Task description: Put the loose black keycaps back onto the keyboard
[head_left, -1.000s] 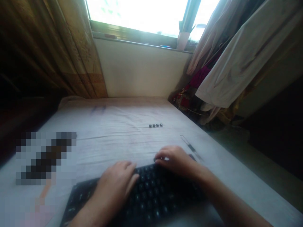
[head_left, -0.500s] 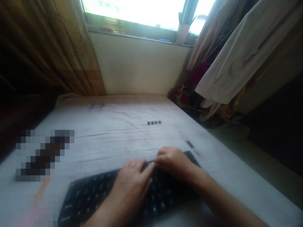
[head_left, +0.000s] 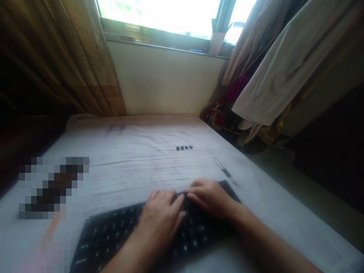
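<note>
Bright daylight at the far window (head_left: 162, 15), blown almost to white, above a plain pale wall (head_left: 165, 79). Off to the left, a gold-brown curtain (head_left: 85, 68) in heavy folds; over on the right, pale hanging clothes (head_left: 264, 76). Up on the sill (head_left: 159, 46), a pale pot-like holder (head_left: 217, 43).

Down now to the wide surface, spread with a wrinkled pale cloth (head_left: 142, 170). And there, at the near side, the black keyboard (head_left: 110, 227)! Lies on the cloth, slightly aslant, with pale marks blurred on the keys.

Over to the left hand (head_left: 160, 212): laid across the middle of the keyboard, with fingers reaching to the far edge. Close beside, the right hand (head_left: 209, 195), over the right-hand part, with fingers bent and bunched at that same edge, almost meeting the left. Anything pinched there? Impossible to tell, too blurred; equally impossible, on the left, to tell gripping from mere resting.

Beyond, four small dark pieces (head_left: 182, 147) in a neat short row. Nearer and to the right, a thin tool (head_left: 226, 173) with a dark middle, slanting just past the keyboard's far right corner. Well to the left, a dark, brownish thing (head_left: 54, 189), hidden under coarse pixel blocks.
</note>
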{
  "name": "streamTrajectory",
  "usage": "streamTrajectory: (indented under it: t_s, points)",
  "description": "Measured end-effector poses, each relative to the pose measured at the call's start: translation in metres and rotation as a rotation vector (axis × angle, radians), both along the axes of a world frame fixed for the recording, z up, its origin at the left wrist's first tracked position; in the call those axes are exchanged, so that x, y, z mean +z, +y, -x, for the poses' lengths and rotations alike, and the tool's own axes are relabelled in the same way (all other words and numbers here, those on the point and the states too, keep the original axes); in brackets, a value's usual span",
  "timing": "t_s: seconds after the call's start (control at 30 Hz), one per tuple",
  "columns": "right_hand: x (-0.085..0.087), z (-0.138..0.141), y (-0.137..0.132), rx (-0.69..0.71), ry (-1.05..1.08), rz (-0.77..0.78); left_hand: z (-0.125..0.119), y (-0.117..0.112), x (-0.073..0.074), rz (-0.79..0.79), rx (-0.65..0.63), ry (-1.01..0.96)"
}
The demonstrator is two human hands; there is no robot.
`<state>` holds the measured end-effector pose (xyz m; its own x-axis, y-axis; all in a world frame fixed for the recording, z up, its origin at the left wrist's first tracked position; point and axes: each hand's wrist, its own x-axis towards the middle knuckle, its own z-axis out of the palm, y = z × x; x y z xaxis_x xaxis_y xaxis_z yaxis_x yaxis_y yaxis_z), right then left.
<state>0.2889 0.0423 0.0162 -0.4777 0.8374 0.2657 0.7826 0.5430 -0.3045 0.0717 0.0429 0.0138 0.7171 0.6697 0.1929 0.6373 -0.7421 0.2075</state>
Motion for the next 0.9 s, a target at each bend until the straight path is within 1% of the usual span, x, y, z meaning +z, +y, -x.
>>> streamTrajectory:
  t_s: [0.1, 0.17, 0.27, 0.37, 0.47, 0.63, 0.77, 0.9]
  points:
    - [0.006, -0.011, 0.009, -0.106, 0.150, 0.096, 0.003, 0.004, 0.005, 0.074, 0.004, -0.008]
    - [0.012, -0.018, 0.019, -0.194, 0.155, 0.141, 0.008, 0.009, 0.009, 0.136, 0.024, 0.005]
    - [0.017, -0.025, 0.042, -0.338, -0.011, 0.182, 0.017, 0.019, 0.014, 0.231, 0.114, 0.073]
    - [0.015, -0.026, 0.073, -0.432, -0.149, 0.177, 0.027, 0.028, 0.015, 0.322, 0.224, 0.147]
    - [0.010, -0.020, 0.104, -0.474, -0.198, 0.135, 0.032, 0.033, 0.012, 0.349, 0.276, 0.163]
    - [0.010, -0.006, 0.143, -0.496, -0.273, 0.079, 0.030, 0.036, 0.010, 0.363, 0.284, 0.162]
    - [0.014, 0.001, 0.162, -0.486, -0.334, 0.084, 0.030, 0.037, 0.007, 0.377, 0.292, 0.168]
    - [0.014, 0.007, 0.171, -0.471, -0.379, 0.114, 0.030, 0.037, 0.005, 0.370, 0.293, 0.161]
